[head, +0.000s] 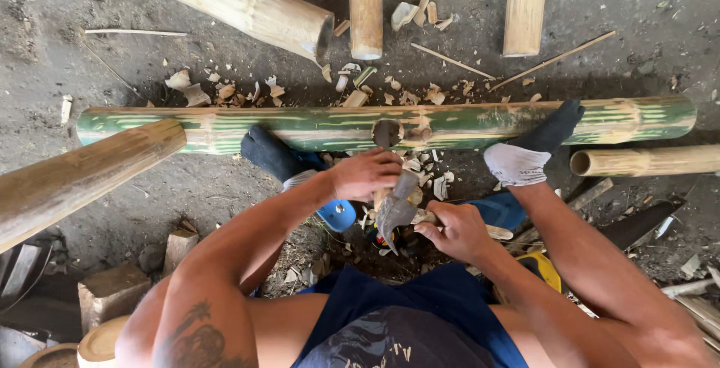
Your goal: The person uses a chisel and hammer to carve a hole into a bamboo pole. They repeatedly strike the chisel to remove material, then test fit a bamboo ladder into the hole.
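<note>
Between the knees, fingers of the left hand (365,174) wrap the top of one short bamboo piece (383,196), upright; fingers of the right hand (457,230) close on the handle of one grey blade (395,207), which lies against that piece. Just beyond: one green bamboo pole (315,127) with one round hole (387,133), pinned by two socked feet (271,153) on the ground. Around it, four paler poles; wood chips scattered, uncounted.
</note>
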